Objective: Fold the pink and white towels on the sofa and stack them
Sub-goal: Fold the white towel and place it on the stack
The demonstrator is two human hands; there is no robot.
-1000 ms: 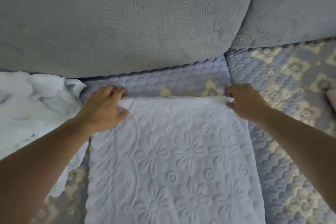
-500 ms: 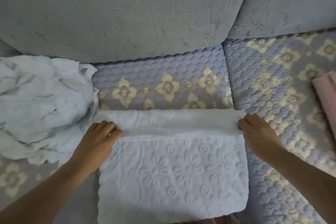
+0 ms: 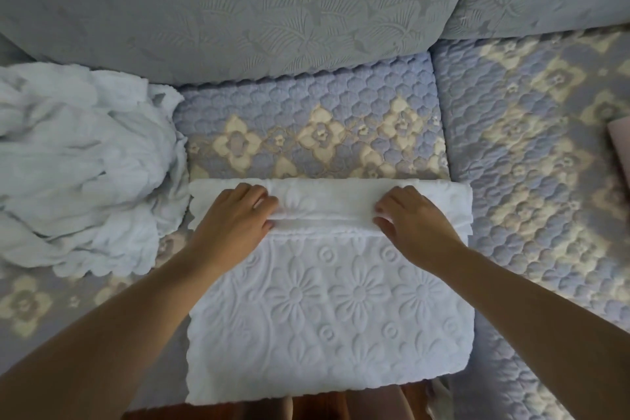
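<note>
Towel (image 3: 341,310): white, flower-embossed, rectangular | hands (image 3: 235,218) (image 3: 412,222) pinch folded edge

Left hand (image 3: 235,220) and right hand (image 3: 414,223) pinch the white towel (image 3: 327,310) fold; crumpled towels (image 3: 78,164) at nine o'clock

White flower-embossed towel (image 3: 341,310); lavender quilted seat cover (image 3: 306,102), cream flowers

Can't read a single word, label or number from my end, just embossed flowers, no lettering.
</note>
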